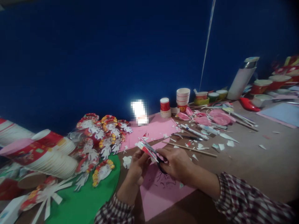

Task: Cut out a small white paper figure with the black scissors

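Low centre of the frame: the left hand (136,166) pinches a small red-and-white paper scrap (143,147), and the right hand (176,163) has its fingers through the scissors (154,154), blades right at that scrap. Under both hands lies a pink sheet (161,189) with some dark line drawing on it. Lower left there's a green sheet (88,199) with paper figures (102,137) on and above it, and stacked paper cups (46,155) just beside them. Snippets litter the counter (257,161), and a white bottle (241,79) leans at upper right.

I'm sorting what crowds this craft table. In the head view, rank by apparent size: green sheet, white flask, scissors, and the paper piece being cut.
1. green sheet
2. white flask, though it stands farther off
3. scissors in the right hand, partly hidden
4. paper piece in the left hand
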Available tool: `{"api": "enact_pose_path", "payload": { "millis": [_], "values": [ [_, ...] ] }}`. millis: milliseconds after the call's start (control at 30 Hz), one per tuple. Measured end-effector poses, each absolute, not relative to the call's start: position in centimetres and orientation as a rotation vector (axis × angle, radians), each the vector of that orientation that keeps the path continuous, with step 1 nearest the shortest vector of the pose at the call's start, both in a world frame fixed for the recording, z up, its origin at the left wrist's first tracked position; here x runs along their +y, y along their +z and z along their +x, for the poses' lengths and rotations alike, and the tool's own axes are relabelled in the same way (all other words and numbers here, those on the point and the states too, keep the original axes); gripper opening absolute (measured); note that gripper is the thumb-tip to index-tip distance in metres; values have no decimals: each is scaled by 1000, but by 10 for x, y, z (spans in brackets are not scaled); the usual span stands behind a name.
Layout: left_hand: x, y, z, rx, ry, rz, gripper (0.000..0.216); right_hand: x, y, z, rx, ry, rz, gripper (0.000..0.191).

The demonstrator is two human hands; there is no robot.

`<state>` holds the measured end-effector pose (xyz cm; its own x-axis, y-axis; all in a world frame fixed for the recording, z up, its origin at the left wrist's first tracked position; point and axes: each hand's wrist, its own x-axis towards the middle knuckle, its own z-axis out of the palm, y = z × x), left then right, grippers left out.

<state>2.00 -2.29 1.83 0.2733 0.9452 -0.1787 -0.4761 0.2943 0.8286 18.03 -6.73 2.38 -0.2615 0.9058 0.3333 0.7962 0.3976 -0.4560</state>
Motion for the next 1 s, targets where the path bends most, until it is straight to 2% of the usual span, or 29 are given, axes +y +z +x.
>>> {"api": "enact_pose_path", "payload": {
  "millis": [467, 1000],
  "values": [
    [-25, 25, 21, 812, 1089, 682, 29, -67, 25, 181, -2110, 276, -1452, 24],
    [-23, 24, 21, 830, 1121, 663, 27, -67, 25, 182, -2114, 270, -1467, 14]
  ]
}}
